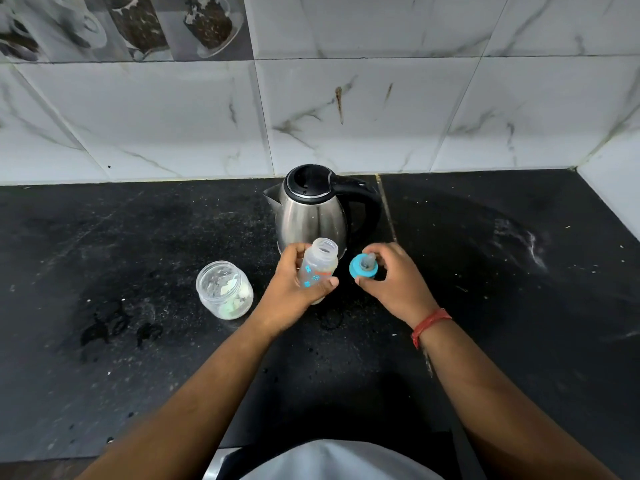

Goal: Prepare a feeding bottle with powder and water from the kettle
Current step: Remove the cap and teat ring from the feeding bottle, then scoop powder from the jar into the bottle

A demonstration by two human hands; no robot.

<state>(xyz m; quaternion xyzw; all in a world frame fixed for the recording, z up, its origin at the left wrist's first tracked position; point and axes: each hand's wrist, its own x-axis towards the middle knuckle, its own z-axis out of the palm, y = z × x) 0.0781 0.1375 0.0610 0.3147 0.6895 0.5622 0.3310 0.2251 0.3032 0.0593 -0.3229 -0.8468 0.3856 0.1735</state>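
Left hand [298, 285] grips open bottle [318, 268]; right hand [391, 277] pinches teat cap [363, 266]. I'd park cap teat-up, keep bottle upright for powder.

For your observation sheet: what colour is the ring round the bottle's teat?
Blue, seen in the head view: the ring, held off the bottle.

no legible text, feeding bottle [318, 268] prints unreadable
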